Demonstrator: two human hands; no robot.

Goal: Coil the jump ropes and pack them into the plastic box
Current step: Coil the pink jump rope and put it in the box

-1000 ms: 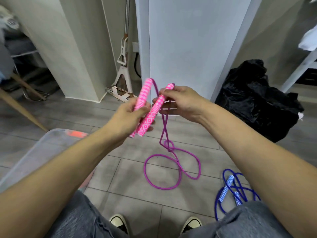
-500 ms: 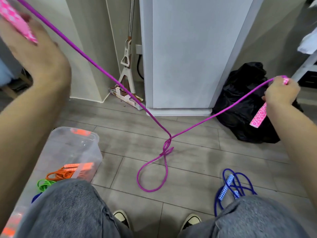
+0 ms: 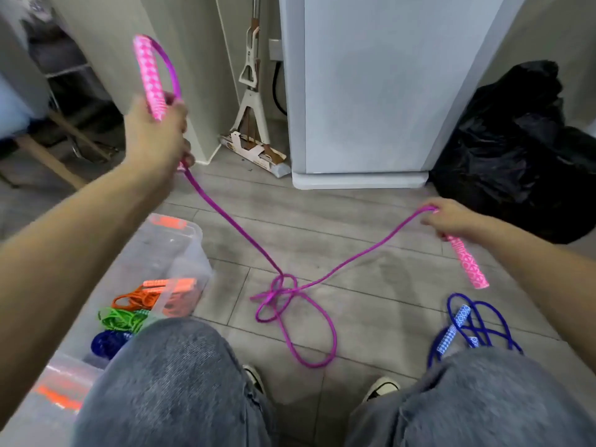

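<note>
Left hand (image 3: pixel 154 137) gripping one pink patterned handle (image 3: pixel 150 79) high, right hand (image 3: pixel 451 219) gripping the other (image 3: pixel 467 262) low; purple cord (image 3: pixel 290 304) tangling on floor between (knot first). Clear plastic box (image 3: pixel 174 240) waiting near left.

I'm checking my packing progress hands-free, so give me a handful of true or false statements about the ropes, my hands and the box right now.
1. The left hand holds a pink handle raised upright. True.
2. The purple rope hangs clear of the floor. False: its middle lies on the floor in a tangle with a loop.
3. The plastic box already holds an orange rope and a green rope. True.
4. The blue rope on the floor is in the right hand. False: that hand grips the purple rope's other pink handle; the blue rope lies untouched.
5. The box holds nothing. False: coiled ropes lie inside.
</note>
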